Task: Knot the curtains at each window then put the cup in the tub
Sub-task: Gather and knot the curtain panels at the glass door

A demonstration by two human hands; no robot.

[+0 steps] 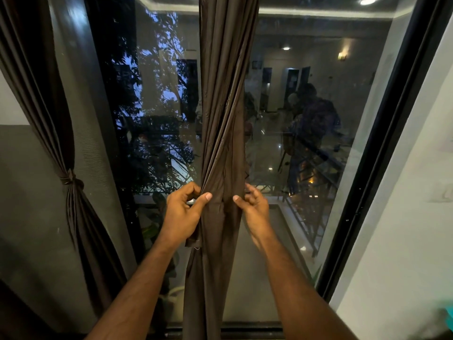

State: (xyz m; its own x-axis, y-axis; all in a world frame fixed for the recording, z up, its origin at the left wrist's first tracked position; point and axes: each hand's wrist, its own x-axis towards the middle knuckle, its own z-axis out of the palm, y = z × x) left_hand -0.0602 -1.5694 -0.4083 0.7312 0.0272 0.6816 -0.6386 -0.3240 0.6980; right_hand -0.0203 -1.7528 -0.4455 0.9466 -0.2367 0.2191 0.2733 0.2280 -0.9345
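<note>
The brown curtain hangs gathered before the window, not yet knotted. To knot it well, bunch the folds tight first (loose folds slip). The left hand pinches its left edge; the right hand pinches the right edge, forearms raised.

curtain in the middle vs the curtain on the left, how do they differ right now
The middle curtain hangs straight down in front of the glass with no knot or tie, while the left curtain is cinched at its waist by a band and flares below. The middle curtain is gripped on both edges, by the left hand and the right hand; nothing touches the left curtain. Both are dark brown pleated fabric.
</note>
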